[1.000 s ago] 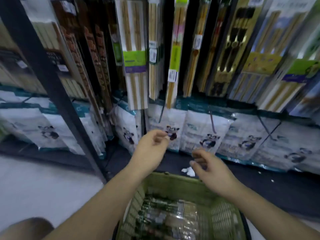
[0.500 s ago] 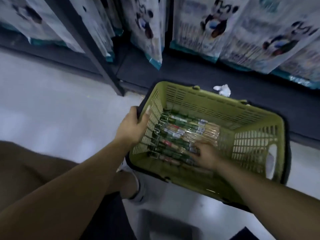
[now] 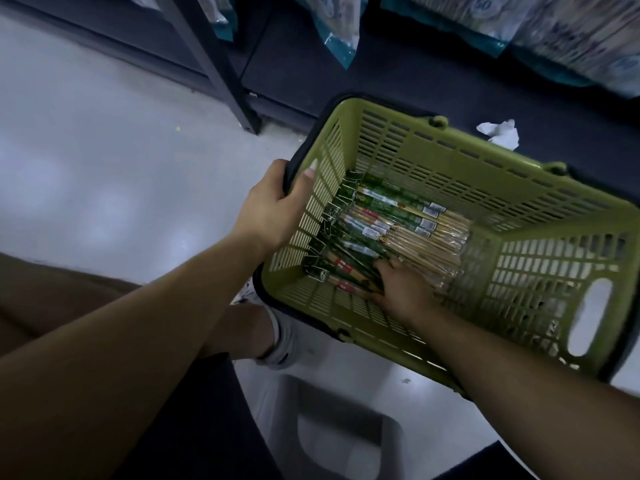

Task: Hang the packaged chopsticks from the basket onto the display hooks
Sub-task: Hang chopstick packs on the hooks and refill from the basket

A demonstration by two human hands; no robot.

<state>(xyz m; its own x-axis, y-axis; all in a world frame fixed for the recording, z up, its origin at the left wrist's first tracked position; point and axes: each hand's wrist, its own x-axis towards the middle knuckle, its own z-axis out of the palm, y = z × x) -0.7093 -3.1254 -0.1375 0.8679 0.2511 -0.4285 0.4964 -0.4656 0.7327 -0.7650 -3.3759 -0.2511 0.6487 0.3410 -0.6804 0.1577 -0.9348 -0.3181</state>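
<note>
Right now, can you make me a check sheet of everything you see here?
Surface: pale floor.
Job's things: green basket with chopstick packs lying inside.
Clutter: crumpled paper on the dark shelf behind the basket.
Hands: left hand grips the basket rim; right hand is on the packs, grip unclear.
Cables: nothing seen.
Surroundings: bags above the shelf.

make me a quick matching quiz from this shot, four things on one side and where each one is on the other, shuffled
1 left hand
2 right hand
3 chopstick packs
4 crumpled paper

a on the dark shelf base behind the basket
b gripping the basket rim
c lying on the basket floor
d inside the basket, touching the packs

Pairs: 1-b, 2-d, 3-c, 4-a
</note>
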